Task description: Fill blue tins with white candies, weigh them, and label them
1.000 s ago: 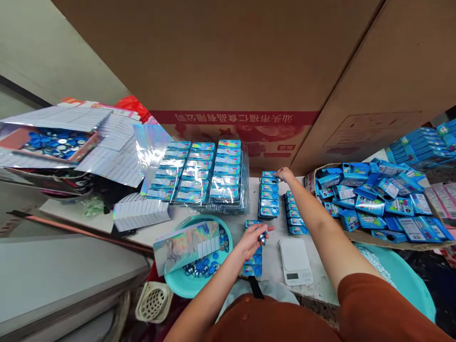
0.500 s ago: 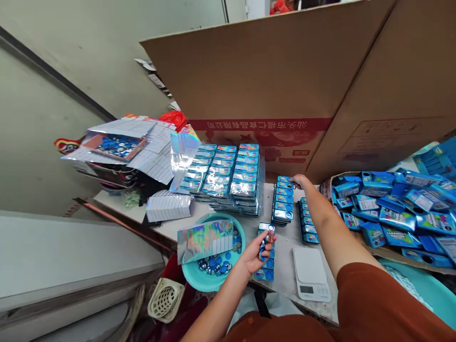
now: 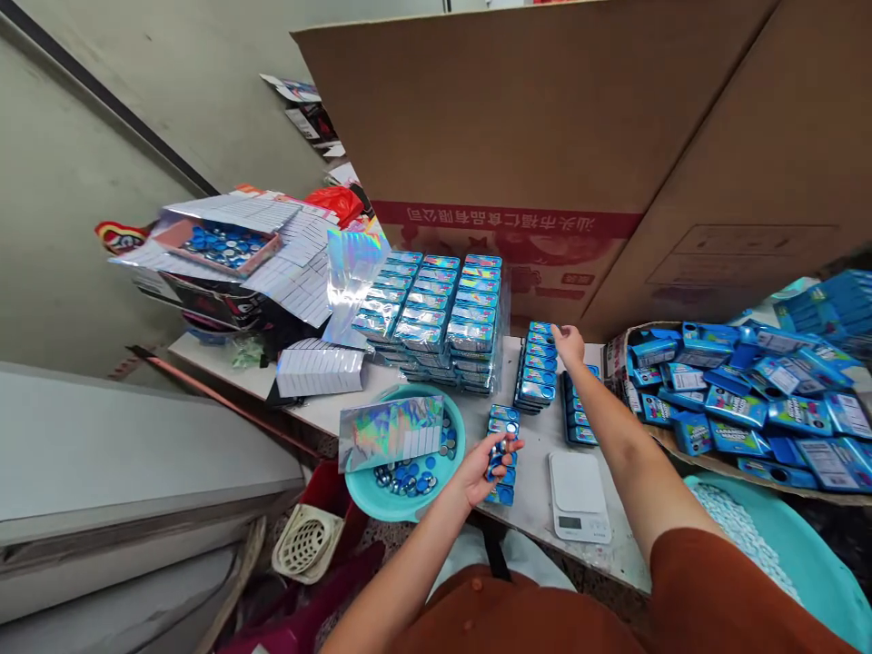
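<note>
Low in the centre of the frame, the left hand (image 3: 485,467) is palm-up, its fingers curled round a cluster of small blue and silver discs (image 3: 500,455), shiny and round. Beneath it runs a row of blue packs (image 3: 502,495), partly covered by the hand. Right of centre, the right hand (image 3: 569,347) has its fingertips at the far end of a stack of glossy blue packs (image 3: 538,374); whether they pinch anything cannot be told.

Just right stands another blue stack (image 3: 581,421), partly hidden by the right forearm, with a white scale (image 3: 578,486) below. Lower left of centre, a shimmering sheet (image 3: 388,433) lies across a teal basin (image 3: 361,500) of more discs. Plastic-wrapped packs (image 3: 446,313) fill the centre.

At right, jumbled blue boxes (image 3: 739,404) seem to read "CARAMELO MACIZO". The cardboard (image 3: 518,109) behind bears upside-down Chinese lettering, "汕头市福仁食品有限公司", on a red band.
</note>
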{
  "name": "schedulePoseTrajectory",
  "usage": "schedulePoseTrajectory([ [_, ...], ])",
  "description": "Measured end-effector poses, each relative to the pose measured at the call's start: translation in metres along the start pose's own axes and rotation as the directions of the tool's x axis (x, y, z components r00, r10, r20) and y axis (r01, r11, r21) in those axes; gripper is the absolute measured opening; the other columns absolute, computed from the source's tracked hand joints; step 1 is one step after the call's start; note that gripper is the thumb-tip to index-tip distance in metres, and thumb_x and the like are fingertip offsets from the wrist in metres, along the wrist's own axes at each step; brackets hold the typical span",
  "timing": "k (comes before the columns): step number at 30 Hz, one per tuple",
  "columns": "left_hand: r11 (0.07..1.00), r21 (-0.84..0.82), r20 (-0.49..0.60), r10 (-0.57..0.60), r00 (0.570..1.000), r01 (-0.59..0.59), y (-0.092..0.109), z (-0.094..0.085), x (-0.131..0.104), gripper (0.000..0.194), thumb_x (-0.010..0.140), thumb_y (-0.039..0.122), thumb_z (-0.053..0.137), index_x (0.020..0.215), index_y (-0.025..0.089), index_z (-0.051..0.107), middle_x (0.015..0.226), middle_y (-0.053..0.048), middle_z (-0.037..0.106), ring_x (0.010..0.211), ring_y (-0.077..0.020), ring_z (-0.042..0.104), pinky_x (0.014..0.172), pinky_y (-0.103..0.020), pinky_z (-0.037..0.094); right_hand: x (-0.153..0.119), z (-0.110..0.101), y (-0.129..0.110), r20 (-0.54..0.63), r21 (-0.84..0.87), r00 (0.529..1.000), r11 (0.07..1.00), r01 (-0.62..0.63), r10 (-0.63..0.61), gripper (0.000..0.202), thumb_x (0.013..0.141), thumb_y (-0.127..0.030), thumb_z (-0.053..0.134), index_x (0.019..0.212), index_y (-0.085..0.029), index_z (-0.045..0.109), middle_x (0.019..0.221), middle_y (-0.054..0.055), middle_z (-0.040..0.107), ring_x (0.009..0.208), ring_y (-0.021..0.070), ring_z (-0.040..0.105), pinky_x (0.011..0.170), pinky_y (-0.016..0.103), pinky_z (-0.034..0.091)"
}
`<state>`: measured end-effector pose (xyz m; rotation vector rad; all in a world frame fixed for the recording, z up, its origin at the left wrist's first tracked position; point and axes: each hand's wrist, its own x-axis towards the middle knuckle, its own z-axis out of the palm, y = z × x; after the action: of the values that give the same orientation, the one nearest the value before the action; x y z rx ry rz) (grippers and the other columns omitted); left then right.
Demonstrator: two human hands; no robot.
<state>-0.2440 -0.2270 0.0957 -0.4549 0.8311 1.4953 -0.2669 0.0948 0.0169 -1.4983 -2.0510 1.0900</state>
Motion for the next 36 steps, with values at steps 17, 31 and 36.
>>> schedulePoseTrajectory([
  [17, 0.974, 0.217, -0.084, -0.046, 0.995, 0.064, -0.028, -0.007, 0.028, 0.01, 0.084, 0.021, 0.05, 0.082, 0.013, 0.055, 0.06, -0.001, 0.057, 0.049, -0.0096, 0.056, 0.034, -0.014, 0.031, -0.242, -0.059, 0.049, 0.506, 0.357, 0.761, 0.902, 0.244, -0.406, 0.023, 0.073, -0.036, 0.07, 0.093, -0.024, 0.072, 0.088, 0.003, 0.061, 0.072, 0.0132, 0.056, 0.062, 0.025, 0.043],
  [31, 0.988, 0.132, -0.193, 0.107, 0.975, -0.082, -0.028, -0.006, 0.021, 0.011, 0.08, 0.01, 0.054, 0.09, 0.01, 0.059, 0.07, -0.003, 0.062, 0.049, -0.0049, 0.053, 0.038, -0.012, 0.035, -0.218, -0.04, 0.042, 0.52, 0.352, 0.79, 0.924, 0.146, -0.323, 0.012, 0.069, -0.018, 0.06, 0.075, -0.019, 0.069, 0.071, 0.0, 0.064, 0.064, 0.0126, 0.058, 0.062, 0.024, 0.046],
  [36, 0.993, -0.036, -0.259, 0.101, 0.961, -0.114, -0.014, -0.019, 0.018, 0.01, 0.081, 0.006, 0.05, 0.087, 0.011, 0.056, 0.089, -0.008, 0.066, 0.05, -0.0041, 0.054, 0.039, -0.012, 0.038, -0.127, -0.049, 0.015, 0.391, 0.145, 0.92, 0.988, -0.062, 0.0, 0.012, 0.073, -0.02, 0.056, 0.075, -0.015, 0.066, 0.065, 0.001, 0.067, 0.059, 0.0106, 0.062, 0.06, 0.019, 0.049],
])
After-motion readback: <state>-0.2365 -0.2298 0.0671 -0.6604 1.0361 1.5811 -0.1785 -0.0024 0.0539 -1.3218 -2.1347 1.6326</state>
